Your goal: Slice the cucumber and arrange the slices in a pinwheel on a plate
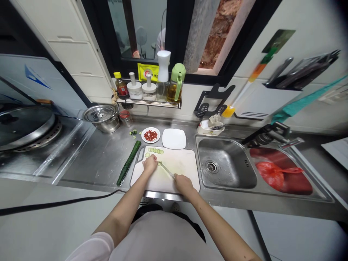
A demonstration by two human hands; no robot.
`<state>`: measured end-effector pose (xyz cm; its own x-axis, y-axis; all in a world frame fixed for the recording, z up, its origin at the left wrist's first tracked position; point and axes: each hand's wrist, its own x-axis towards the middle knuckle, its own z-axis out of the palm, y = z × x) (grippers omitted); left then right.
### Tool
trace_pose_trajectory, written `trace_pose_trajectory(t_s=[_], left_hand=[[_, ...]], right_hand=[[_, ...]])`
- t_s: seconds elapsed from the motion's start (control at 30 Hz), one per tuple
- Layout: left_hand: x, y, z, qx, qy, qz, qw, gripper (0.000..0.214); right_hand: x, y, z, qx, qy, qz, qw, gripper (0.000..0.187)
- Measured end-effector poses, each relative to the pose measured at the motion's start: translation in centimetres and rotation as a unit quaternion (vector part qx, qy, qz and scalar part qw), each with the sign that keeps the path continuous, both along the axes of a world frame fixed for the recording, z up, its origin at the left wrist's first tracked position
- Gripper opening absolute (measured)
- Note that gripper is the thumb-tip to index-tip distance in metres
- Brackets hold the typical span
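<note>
My right hand grips a knife by its handle, the blade pointing up and left over the white cutting board. At the blade's tip is a thin cucumber slice. My left hand rests on the board just left of that slice, fingers curled in; whatever they hold is hidden. Along the board's top edge runs a row of overlapping cucumber slices, with a single round slice below its left end. A whole cucumber lies left of the board.
Behind the board stand a plate of chopped red pieces and a white square plate. Cucumber scraps lie nearby. A sink is at the right, a lidded steel pot at the left. Seasoning containers fill a shelf.
</note>
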<state>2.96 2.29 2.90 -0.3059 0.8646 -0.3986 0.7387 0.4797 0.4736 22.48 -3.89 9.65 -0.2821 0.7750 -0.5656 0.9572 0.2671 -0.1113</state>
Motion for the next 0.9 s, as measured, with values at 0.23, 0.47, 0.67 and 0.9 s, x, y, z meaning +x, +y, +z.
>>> trace_pose_trajectory(t_s=[0.23, 0.47, 0.67, 0.9], left_hand=[[-0.1, 0.0, 0.0, 0.003, -0.001, 0.001, 1.000, 0.013], [0.0, -0.1, 0.0, 0.004, 0.003, -0.002, 1.000, 0.017], [0.1, -0.1, 0.0, 0.000, 0.007, -0.009, 1.000, 0.016], [0.4, 0.1, -0.1, 0.000, 0.009, 0.001, 1.000, 0.015]], right_hand=[[0.0, -0.1, -0.1, 0.011, 0.002, 0.001, 1.000, 0.035], [1.1, -0.8, -0.5, 0.003, -0.002, -0.008, 1.000, 0.031], [2.0, -1.3, -0.6, 0.002, -0.007, -0.005, 1.000, 0.032], [1.9, -0.9, -0.7, 0.001, -0.003, -0.005, 1.000, 0.032]])
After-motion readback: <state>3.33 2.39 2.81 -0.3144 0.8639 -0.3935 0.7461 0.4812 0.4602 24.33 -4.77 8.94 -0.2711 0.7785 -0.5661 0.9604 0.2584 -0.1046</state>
